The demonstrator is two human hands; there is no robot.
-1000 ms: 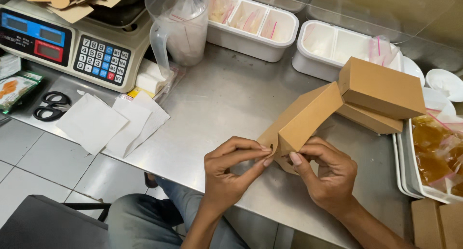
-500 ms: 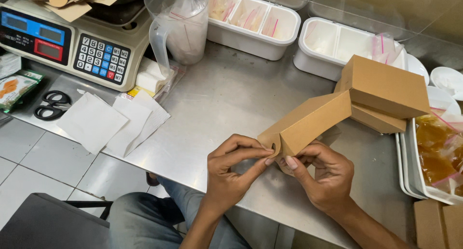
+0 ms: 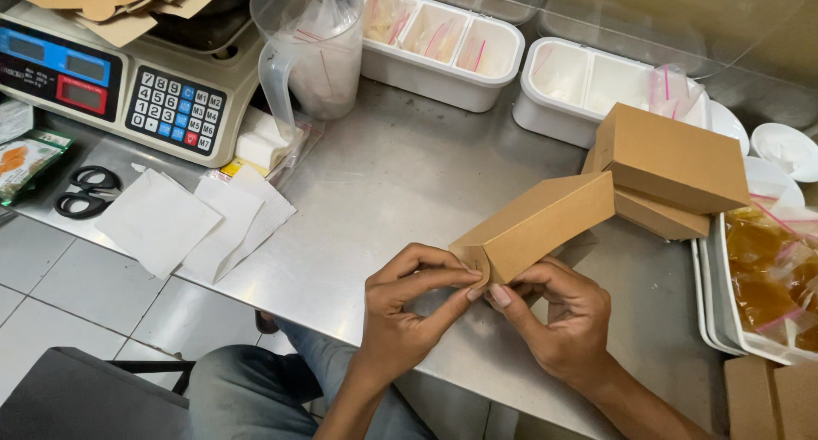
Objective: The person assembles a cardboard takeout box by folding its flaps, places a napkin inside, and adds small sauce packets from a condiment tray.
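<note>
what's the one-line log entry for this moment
left hand: pinching end flap of brown cardboard box | right hand: holding same end | box: raised above steel counter

Matt brown cardboard box point(image 3: 545, 223), smooth and uncoated, brushed stainless-steel tabletop point(image 3: 409, 184) with a dull sheen, glossy white plastic trays point(image 3: 443, 61), clear glossy plastic jug point(image 3: 311, 48), thin white paper sheets point(image 3: 192, 223), black plastic-handled scissors point(image 3: 85, 191), glossy floor tiles point(image 3: 77, 295)

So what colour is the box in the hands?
Plain brown, like cardboard. The box shows best in the head view, pinched by both hands.
</note>
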